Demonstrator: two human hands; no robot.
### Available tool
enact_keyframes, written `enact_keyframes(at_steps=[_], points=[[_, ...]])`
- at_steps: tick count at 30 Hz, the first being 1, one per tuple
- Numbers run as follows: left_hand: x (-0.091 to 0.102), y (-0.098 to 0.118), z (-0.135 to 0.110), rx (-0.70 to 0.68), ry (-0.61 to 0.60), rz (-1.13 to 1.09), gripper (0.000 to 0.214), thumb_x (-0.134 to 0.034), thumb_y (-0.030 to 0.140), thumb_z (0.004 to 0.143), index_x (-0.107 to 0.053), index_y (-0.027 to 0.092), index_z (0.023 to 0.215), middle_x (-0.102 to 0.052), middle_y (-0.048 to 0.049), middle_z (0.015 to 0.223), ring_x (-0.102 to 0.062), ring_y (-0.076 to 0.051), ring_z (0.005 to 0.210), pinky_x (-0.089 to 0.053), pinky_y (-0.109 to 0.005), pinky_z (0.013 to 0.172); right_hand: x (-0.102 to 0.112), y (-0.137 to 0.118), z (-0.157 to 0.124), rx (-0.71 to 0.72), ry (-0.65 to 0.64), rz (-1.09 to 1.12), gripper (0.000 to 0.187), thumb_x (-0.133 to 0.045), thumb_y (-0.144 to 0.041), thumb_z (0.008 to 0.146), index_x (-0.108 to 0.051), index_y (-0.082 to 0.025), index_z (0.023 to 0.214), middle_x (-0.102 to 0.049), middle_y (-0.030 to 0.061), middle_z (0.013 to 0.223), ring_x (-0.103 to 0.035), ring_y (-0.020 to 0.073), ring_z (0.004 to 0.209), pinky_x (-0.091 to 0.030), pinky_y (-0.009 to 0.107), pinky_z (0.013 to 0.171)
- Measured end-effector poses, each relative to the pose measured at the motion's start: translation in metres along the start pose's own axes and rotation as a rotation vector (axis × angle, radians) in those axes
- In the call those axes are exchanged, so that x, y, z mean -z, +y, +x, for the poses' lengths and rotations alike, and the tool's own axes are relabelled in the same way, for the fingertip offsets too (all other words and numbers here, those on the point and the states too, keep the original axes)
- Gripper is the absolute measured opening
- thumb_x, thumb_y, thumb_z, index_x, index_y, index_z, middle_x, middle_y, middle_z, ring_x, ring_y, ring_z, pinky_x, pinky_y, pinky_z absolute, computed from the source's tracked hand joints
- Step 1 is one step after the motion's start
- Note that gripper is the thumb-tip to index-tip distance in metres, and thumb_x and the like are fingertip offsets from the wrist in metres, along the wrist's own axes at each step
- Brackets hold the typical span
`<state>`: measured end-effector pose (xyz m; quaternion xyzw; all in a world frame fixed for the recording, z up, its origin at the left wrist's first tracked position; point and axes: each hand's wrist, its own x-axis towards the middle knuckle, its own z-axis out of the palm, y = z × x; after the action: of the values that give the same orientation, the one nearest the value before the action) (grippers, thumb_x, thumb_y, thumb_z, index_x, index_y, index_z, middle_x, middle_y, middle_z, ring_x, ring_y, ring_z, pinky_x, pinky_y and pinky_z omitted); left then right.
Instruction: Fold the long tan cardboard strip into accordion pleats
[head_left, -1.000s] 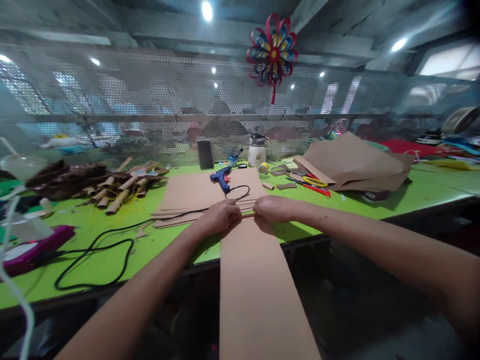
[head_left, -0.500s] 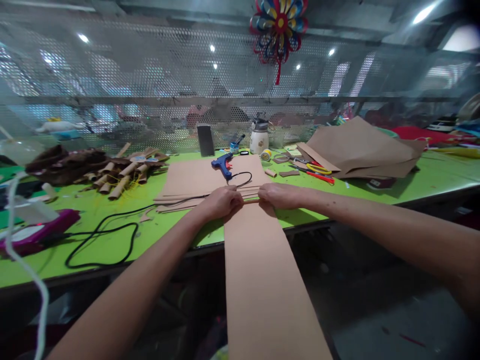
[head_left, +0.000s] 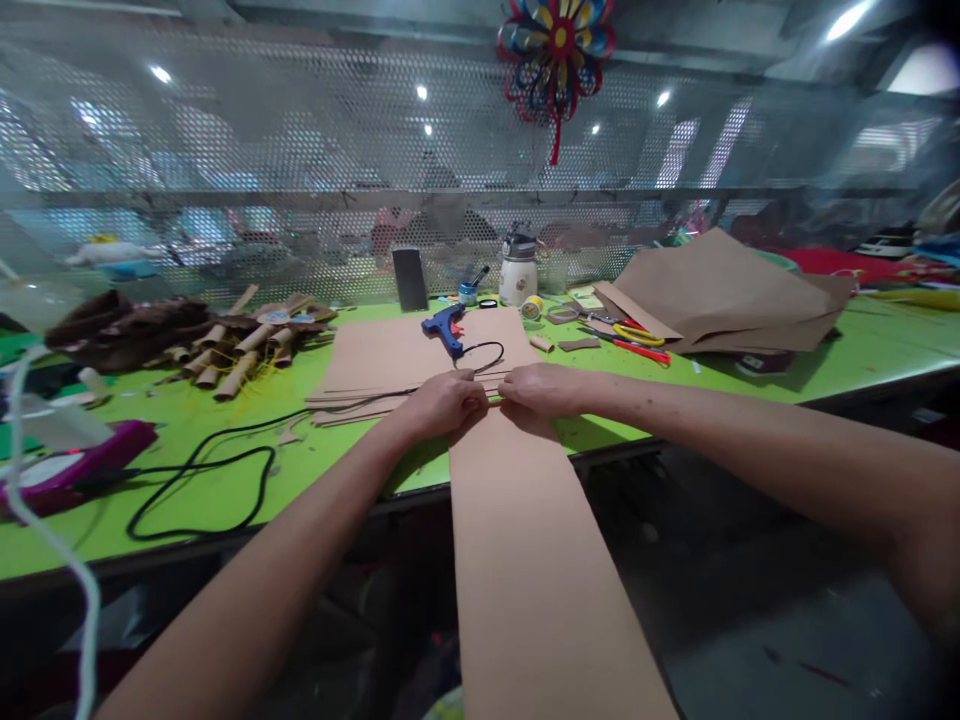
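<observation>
A long strip of brown kraft paper (head_left: 536,560) runs from the table edge down toward me. Its far end is curled into a narrow roll between my hands. My left hand (head_left: 448,402) is closed on the left side of that rolled end, fingertips tucked under. My right hand (head_left: 541,388) grips the same end farther right, its fingers bent over the edge. Just beyond them lies a stack of brown paper sheets (head_left: 367,355), with a blue glue gun (head_left: 448,330) resting on it and its black cord trailing left.
Rolled paper tubes (head_left: 240,375) lie in a heap at the left. A purple device (head_left: 112,450) sits nearer on the green table (head_left: 202,480). Pliers (head_left: 630,345), scissors (head_left: 566,312) and large brown sheets (head_left: 720,295) are to the right. A bottle (head_left: 519,272) stands behind.
My right hand has slid left along the rolled end, closer to my left hand. My left hand stays in nearly the same spot. The glue gun and stack have not moved.
</observation>
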<state>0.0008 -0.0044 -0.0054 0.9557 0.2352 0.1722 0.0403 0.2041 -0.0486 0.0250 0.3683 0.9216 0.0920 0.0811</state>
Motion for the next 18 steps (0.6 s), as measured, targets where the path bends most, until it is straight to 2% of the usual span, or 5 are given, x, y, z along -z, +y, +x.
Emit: enact_keyframes(at_steps=[6, 14, 18], points=[[-0.001, 0.001, -0.002, -0.001, 0.002, 0.053, 0.020, -0.049, 0.020, 0.083, -0.068, 0.020, 0.084, -0.054, -0.0039, 0.079, -0.052, -0.014, 0.071, -0.038, -0.023, 0.064, -0.007, 0.004, -0.008, 0.001, 0.046, 0.027, 0.018, -0.044, -0.022, 0.088, -0.058, -0.011, 0.088, -0.060, 0.0109, 0.087, -0.054, 0.0181, 0.076, -0.037, 0.026, 0.065], [0.002, 0.007, -0.009, -0.066, 0.002, 0.096, 0.023, -0.045, 0.023, 0.087, -0.067, 0.018, 0.085, -0.052, -0.0053, 0.077, -0.049, -0.014, 0.070, -0.036, -0.024, 0.062, -0.005, -0.001, -0.012, -0.019, 0.065, 0.044, 0.016, -0.045, -0.019, 0.088, -0.057, -0.009, 0.087, -0.060, 0.0126, 0.088, -0.053, 0.0191, 0.080, -0.038, 0.028, 0.069], [0.005, 0.010, -0.011, -0.037, 0.005, 0.146, 0.024, -0.042, 0.024, 0.087, -0.064, 0.015, 0.083, -0.051, -0.0055, 0.075, -0.047, -0.013, 0.065, -0.035, -0.024, 0.060, -0.005, -0.002, -0.014, -0.045, 0.070, 0.056, 0.016, -0.046, -0.019, 0.087, -0.058, -0.009, 0.086, -0.060, 0.0126, 0.087, -0.053, 0.0193, 0.078, -0.039, 0.028, 0.067]])
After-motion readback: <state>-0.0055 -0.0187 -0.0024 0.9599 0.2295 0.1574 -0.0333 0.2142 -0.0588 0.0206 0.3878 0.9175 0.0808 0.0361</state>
